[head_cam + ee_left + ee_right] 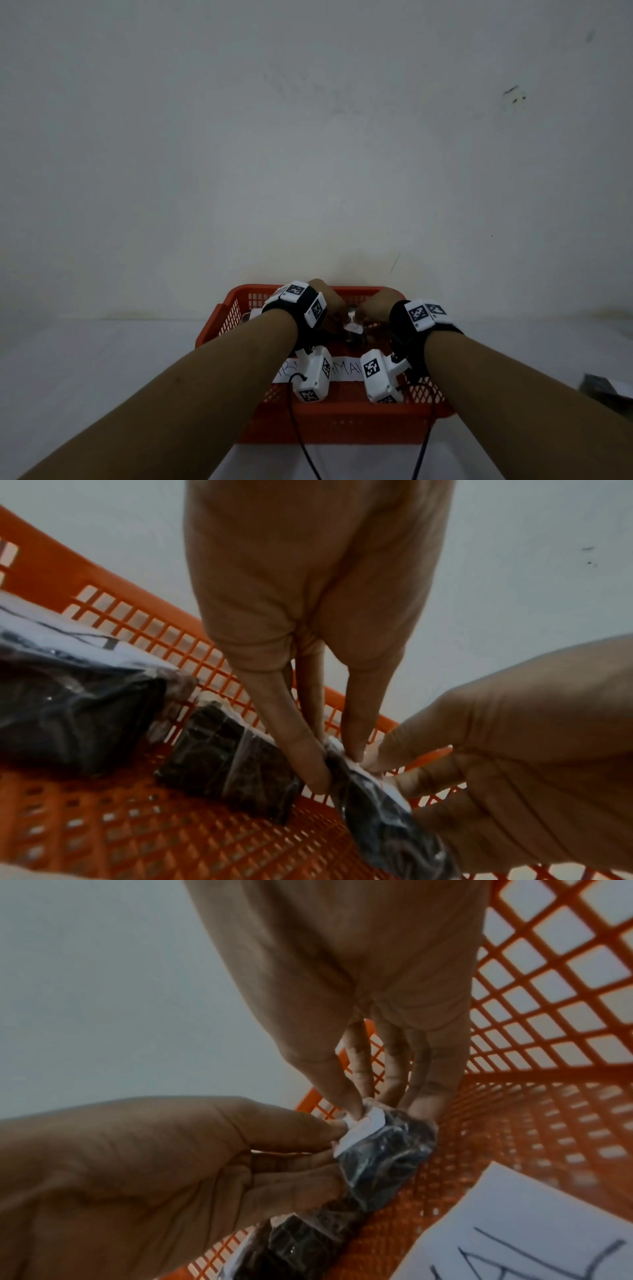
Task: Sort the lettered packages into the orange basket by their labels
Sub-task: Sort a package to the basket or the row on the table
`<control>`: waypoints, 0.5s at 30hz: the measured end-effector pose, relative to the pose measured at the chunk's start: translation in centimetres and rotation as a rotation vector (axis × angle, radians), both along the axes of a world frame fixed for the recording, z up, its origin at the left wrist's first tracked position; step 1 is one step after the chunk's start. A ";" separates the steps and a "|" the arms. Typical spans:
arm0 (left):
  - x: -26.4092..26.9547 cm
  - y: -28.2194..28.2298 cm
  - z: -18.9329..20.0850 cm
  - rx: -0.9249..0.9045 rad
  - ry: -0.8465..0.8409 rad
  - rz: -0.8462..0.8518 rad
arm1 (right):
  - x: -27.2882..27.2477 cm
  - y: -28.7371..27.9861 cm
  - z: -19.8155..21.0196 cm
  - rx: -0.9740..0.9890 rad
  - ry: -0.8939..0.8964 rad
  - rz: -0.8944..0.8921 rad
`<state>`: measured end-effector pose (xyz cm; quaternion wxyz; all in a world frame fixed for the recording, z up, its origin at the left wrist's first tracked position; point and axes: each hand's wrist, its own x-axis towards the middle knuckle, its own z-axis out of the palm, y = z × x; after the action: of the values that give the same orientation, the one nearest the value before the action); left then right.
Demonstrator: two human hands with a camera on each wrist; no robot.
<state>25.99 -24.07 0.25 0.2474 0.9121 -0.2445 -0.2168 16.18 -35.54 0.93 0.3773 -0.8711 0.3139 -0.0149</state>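
Note:
The orange basket (pixel 329 409) stands on a white table against the wall. Both hands are inside it and share one small dark package (pixel 380 821) wrapped in clear plastic with a white label at its top end. My left hand (pixel 334 764) pinches that upper end between thumb and fingers. My right hand (pixel 380 1110) pinches the same end at the white label (pixel 363 1127). The label's letter is not readable. In the head view the package (pixel 352 327) shows only partly between my left hand (pixel 330 303) and right hand (pixel 375 303).
Two more dark wrapped packages lie on the basket floor, a large one (pixel 68 710) and a smaller one (pixel 229 756). A white paper strip with handwritten letters (pixel 346 371) hangs at the basket's near side. A dark object (pixel 603 387) sits at the table's right edge.

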 end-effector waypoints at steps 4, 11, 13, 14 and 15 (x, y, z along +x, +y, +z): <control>0.1 0.2 -1.6 0.000 -0.045 0.040 | -0.6 0.3 -1.1 0.140 -0.054 -0.049; -0.3 0.3 -2.7 -0.087 -0.124 0.149 | -0.7 0.9 -1.5 0.200 0.007 -0.040; -0.3 0.2 -3.0 -0.103 -0.113 0.184 | -0.8 0.9 -1.5 0.193 0.015 -0.036; -0.3 0.2 -3.1 -0.107 -0.114 0.177 | -0.9 1.0 -1.6 0.187 0.023 -0.036; -0.2 0.2 -3.2 -0.111 -0.112 0.176 | -0.8 0.9 -1.6 0.180 0.028 -0.037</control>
<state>25.83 -23.89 -2.91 0.3016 0.9256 -0.1888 -0.1293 15.37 -34.61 -0.67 0.4494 -0.8279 0.3352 0.0189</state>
